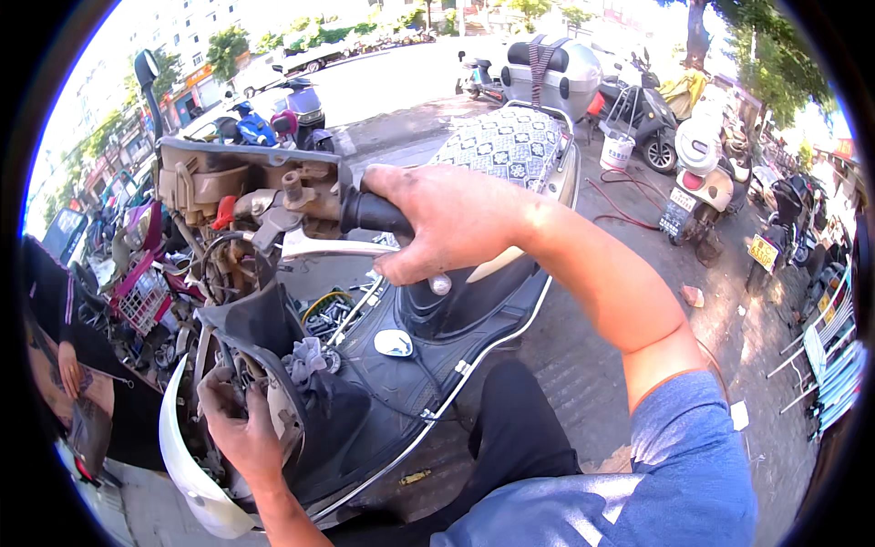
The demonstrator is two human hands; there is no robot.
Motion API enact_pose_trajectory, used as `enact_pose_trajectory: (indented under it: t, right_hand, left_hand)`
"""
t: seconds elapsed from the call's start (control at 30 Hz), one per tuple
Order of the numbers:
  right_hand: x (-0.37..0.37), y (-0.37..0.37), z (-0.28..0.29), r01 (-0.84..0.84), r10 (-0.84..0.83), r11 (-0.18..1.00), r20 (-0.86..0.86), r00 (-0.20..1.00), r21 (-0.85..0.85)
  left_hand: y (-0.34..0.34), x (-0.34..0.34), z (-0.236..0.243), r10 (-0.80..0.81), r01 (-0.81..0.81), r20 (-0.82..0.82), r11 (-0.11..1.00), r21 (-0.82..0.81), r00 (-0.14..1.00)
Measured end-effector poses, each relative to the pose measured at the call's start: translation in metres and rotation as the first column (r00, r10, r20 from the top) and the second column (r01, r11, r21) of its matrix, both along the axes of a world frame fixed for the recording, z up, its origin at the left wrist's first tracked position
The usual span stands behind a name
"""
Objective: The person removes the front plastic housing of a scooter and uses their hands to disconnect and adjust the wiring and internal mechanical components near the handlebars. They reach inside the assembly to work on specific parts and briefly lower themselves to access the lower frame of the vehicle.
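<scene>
A partly stripped scooter stands in front of me, its handlebar housing (210,178) opened and its wiring bare. My right hand (447,214) is closed over the black handlebar grip (369,211), with the silver brake lever (333,246) running beneath it towards the thumb. Lower down, my left hand (239,419) reaches into the open front of the scooter, behind the white front panel (193,465). Its fingers and thumb curl around something there that I cannot make out. A grey rag (310,360) sits beside that opening. On the footboard lies a mirror (394,343) with a dark stem.
Loose tools and parts fill a tray (328,314) on the footboard. The seat (506,146) has a patterned cover. At the left edge another person's hand (69,369) rests near their leg. Parked scooters (697,187), a white bucket (617,150) and a red hose (629,219) stand right.
</scene>
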State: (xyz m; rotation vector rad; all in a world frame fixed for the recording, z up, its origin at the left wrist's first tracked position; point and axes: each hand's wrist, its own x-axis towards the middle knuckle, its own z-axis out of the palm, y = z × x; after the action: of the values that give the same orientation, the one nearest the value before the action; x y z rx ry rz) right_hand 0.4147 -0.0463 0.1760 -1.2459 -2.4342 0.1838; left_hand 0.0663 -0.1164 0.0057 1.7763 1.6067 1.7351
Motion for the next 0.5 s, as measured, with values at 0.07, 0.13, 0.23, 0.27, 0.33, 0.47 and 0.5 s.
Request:
enact_pose_trajectory:
  t: [0.07,0.13,0.23,0.27,0.33,0.47,0.5]
  right_hand:
    - [0.003,-0.001,-0.003,0.012,-0.012,0.999,-0.004,1.000,0.035]
    - [0.002,-0.001,-0.003,-0.011,0.012,1.000,-0.027,1.000,0.025]
    - [0.001,-0.003,-0.001,-0.013,0.013,1.000,-0.018,1.000,0.013]
    - [0.001,-0.005,0.001,-0.010,0.010,1.000,-0.020,1.000,-0.005]
    - [0.002,-0.003,0.000,-0.015,0.015,1.000,-0.023,1.000,0.001]
    - [0.005,-0.005,0.002,-0.005,0.005,1.000,-0.018,1.000,-0.003]
    - [0.004,-0.007,0.005,0.002,-0.002,1.000,-0.010,1.000,-0.004]
  left_hand:
    - [0.005,0.008,-0.001,0.105,-0.097,-0.160,0.994,0.058,0.982]
    - [0.004,0.011,-0.002,0.235,-0.192,-0.386,0.970,0.147,0.892]
    - [-0.006,0.018,0.004,0.355,-0.313,-0.587,0.933,0.176,0.728]
    - [-0.013,0.024,0.005,0.353,-0.331,-0.609,0.931,0.154,0.710]
    - [-0.027,0.036,0.011,0.340,-0.329,-0.643,0.933,0.142,0.686]
    - [-0.041,0.042,0.006,0.322,-0.311,-0.586,0.943,0.124,0.743]
    - [-0.036,0.021,0.001,0.287,-0.271,-0.549,0.956,0.113,0.785]
